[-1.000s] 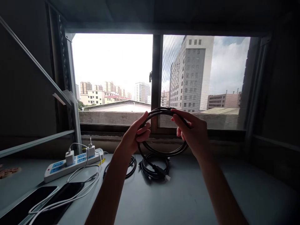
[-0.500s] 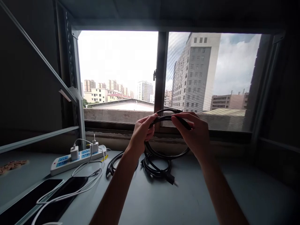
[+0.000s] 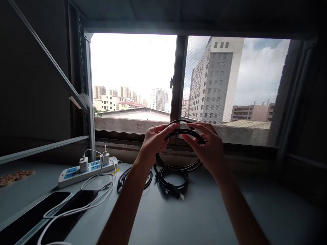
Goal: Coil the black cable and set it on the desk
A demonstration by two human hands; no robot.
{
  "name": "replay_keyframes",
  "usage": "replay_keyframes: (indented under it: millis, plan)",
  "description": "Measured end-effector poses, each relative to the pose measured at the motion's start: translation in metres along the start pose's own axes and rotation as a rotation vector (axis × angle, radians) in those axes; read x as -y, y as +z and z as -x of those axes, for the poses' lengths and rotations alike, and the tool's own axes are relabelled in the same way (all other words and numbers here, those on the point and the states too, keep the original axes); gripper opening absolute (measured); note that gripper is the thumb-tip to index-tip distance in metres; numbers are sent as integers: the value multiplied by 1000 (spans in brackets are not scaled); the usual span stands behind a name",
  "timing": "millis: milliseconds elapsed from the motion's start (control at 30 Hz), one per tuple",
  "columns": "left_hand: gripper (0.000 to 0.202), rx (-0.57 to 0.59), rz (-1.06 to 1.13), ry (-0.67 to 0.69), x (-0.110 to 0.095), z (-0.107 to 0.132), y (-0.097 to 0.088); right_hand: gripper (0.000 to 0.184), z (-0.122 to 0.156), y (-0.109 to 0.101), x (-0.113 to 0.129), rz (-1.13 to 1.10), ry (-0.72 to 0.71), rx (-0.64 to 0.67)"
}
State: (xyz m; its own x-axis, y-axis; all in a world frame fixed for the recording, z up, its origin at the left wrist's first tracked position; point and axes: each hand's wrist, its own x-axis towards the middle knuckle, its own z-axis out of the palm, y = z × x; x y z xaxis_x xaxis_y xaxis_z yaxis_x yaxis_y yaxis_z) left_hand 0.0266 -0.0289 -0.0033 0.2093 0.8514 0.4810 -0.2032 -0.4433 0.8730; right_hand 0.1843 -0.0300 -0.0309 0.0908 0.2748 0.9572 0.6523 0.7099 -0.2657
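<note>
A coiled black cable [image 3: 176, 168] hangs in the air above the table, held between both hands. My left hand [image 3: 156, 140] is closed on the coil's upper left, thumb along the top. My right hand [image 3: 208, 144] holds the coil's upper right; its thumb and index finger are parted, the index tip by a black connector [image 3: 191, 125] at one cable end. A length of cable drops from the coil's left to a black plug [image 3: 175, 191] with a pale tip. Behind that plug lies a second black cable coil [image 3: 186, 183]. Another black coil [image 3: 123, 175] is partly hidden by my left forearm.
At left stands a white power strip [image 3: 62, 183] with two chargers and a tangled white cable [image 3: 68, 213]. Two dark, flat devices [image 3: 35, 212] lie below it. A metal shelf post [image 3: 89, 88] and window frame [image 3: 178, 78] rise behind the grey table [image 3: 163, 217].
My right thumb and index finger have spread apart and shifted slightly left on the coil. The dangling plug has swung left. The whole view has shifted a little.
</note>
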Motion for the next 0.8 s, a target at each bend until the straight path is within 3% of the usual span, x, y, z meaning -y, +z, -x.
replay_keyframes:
  millis: [133, 233, 367, 567, 667, 733, 800]
  plan:
    - [24, 70, -75, 17, -5, 3, -3, 30, 2, 7, -5, 94, -36, -4]
    - [22, 73, -159, 124, -5, 3, -5, 36, 4, 12, -6, 69, -28, -73]
    - [33, 25, -242, 305, -3, 4, -6, 36, 6, 13, -3, 74, -23, -42]
    - [35, -79, -410, 365, -8, 10, -7, 39, 7, 12, 4, 126, 0, -75]
    - [40, -128, -461, 398, -13, 14, -7, 20, 8, 14, 3, 91, -32, -29]
    - [36, -141, -478, 430, -16, 16, -7, 12, 8, 16, 3, 41, -33, 16]
    - [23, -188, -502, 491, -17, 16, -6, 18, 8, 16, 5, 15, -19, 27]
